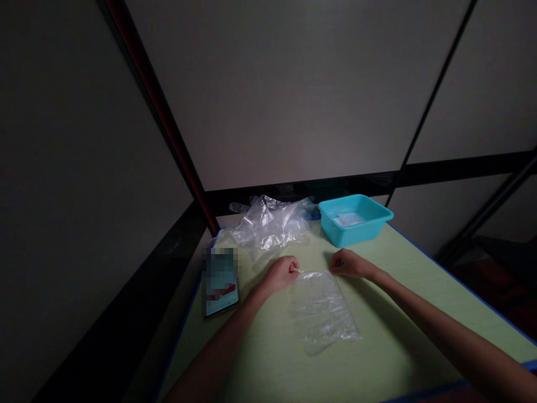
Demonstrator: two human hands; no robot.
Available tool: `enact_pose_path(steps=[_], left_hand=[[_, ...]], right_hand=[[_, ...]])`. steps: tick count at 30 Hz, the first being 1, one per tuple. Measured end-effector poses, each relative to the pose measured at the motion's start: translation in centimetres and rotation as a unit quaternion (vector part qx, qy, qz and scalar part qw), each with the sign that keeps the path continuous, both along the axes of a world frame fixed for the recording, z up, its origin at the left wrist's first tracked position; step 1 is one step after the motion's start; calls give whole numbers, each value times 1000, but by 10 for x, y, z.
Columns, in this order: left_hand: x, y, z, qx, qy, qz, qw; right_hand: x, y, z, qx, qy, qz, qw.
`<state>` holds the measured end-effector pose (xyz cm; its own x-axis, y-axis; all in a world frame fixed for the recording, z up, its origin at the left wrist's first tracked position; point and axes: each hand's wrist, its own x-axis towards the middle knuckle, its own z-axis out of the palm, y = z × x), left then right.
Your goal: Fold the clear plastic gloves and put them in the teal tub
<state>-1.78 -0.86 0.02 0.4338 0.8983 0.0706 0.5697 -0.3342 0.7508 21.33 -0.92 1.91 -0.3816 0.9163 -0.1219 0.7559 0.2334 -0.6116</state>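
A clear disposable plastic glove [323, 308] is stretched between my two hands, low over the table, its lower end pointing toward me. My left hand [284, 272] is closed in a pinch on the glove's upper left corner. At the upper right corner, my right hand [349, 263] pinches the edge, fingers curled. Beyond my hands lies a crumpled pile of clear plastic gloves [272, 221]. A turquoise plastic basin [358, 230] stands behind my right hand, with some white, paper-like pieces [349, 219] inside.
The pale green table [268, 358] has a blue edge and stands against panelled walls in a corner. At its left side lies a phone [221, 282], its screen blurred out. The pile and basin stand along the far edge.
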Motion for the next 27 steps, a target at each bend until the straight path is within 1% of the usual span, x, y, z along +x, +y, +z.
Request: enact_pose_path(steps=[4, 8, 12, 17, 19, 22, 25, 27], left_hand=[[-1, 3, -3, 0, 25, -7, 1000], [-1, 5, -6, 13, 42, -6, 999], [0, 2, -4, 35, 58, 0, 998], [2, -2, 1, 57, 69, 4, 996], [3, -3, 1, 63, 66, 7, 996], [3, -5, 1, 62, 58, 11, 996], [2, -5, -2, 46, 45, 12, 998], [1, -4, -5, 28, 38, 12, 999]], right_hand=[[-3, 3, 0, -5, -26, 1, 1000], [-4, 2, 0, 1, -64, -14, 998], [-8, -1, 1, 2, -117, -35, 993], [-17, -1, 2, -36, -170, -26, 984], [-20, -2, 4, -31, -179, -26, 983], [-22, -2, 6, -2, -178, -31, 984], [-21, -1, 8, 15, -171, -28, 985], [-21, 1, 8, 8, -166, -17, 986]])
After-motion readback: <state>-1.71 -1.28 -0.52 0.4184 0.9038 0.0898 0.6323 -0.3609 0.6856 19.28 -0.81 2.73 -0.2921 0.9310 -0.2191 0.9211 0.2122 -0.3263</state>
